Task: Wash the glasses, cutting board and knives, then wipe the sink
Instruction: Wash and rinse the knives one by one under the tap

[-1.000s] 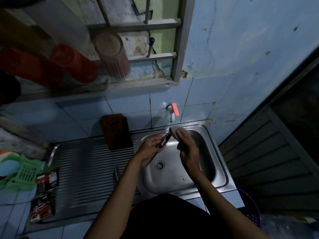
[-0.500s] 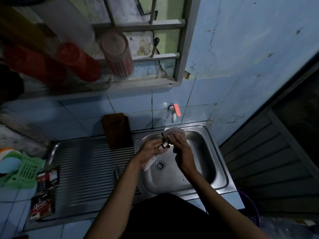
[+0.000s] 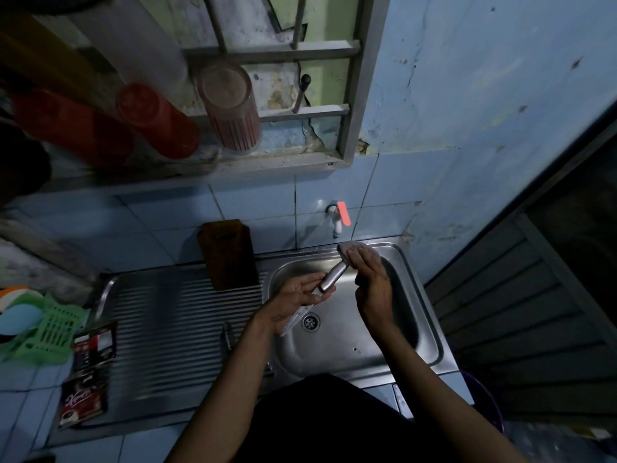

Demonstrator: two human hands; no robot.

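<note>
While the left hand grips a knife over the sink, blade toward the drain, the right hand presses a small sponge onto the handle's far end. The knife scrub is underway (tap looks off). Next likely comes rinsing. The cutting board leans against the tiles, left of the basin.
</note>
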